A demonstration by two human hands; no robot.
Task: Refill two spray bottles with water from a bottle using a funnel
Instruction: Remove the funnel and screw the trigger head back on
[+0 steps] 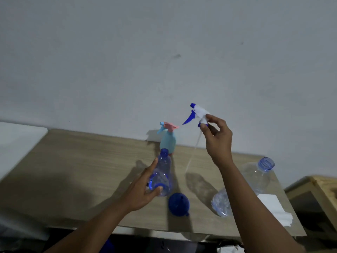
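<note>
I'm opening spray bottle 1 of 2. My right hand (217, 141) pinches the white-and-blue trigger head (197, 114) at its collar, held high, with its thin clear tube (193, 152) dangling. My left hand (142, 190) wraps the clear, blue-tinted spray bottle (162, 172) on the wood-grain table (91, 170), neck open. Next, I judge, I must set the head down and seat the smooth blue funnel (178, 203), which lies just beside the bottle. The big thin-plastic water bottle (255, 178) looks uncapped. The pale blue sprayer (168, 141) behind has its pink head on.

Head view, forward and down.
</note>
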